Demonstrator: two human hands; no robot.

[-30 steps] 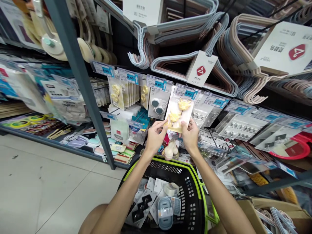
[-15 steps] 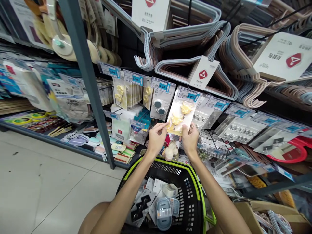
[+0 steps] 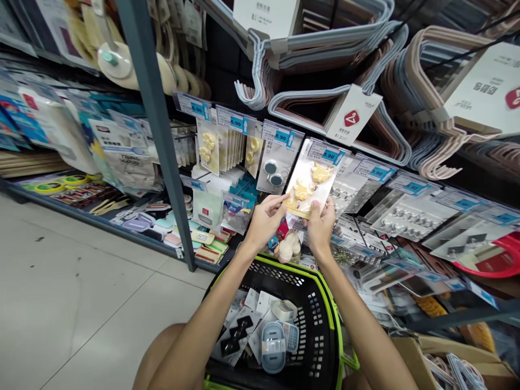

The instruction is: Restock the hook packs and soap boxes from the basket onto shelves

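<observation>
A carded pack of yellow hooks point(image 3: 311, 184) hangs tilted at the front of a shelf peg, partly behind a blue price label. My right hand point(image 3: 320, 227) pinches its lower right edge, thumb in front and fingers behind; a ring shows on one finger. At the lower left corner, my left hand point(image 3: 265, 221) has its fingertips closed on the card's edge. Just left of it hangs a pack with two dark round-faced pieces point(image 3: 272, 170). Below my hands stands a black basket with a green rim point(image 3: 325, 287), holding a blue plastic dish point(image 3: 273, 346) and several carded packs.
Bundled clothes hangers point(image 3: 341, 105) hang above. A grey shelf post point(image 3: 156, 119) slants down at the left. More carded packs point(image 3: 406, 211) hang to the right, near a red ring-shaped item point(image 3: 504, 257). A cardboard box point(image 3: 410, 355) with hangers stands at lower right; tiled floor point(image 3: 81, 292) at left.
The view has shifted slightly, so the shelf appears farther right. Both hands stay at the pack's lower edge, with only small finger movements.
</observation>
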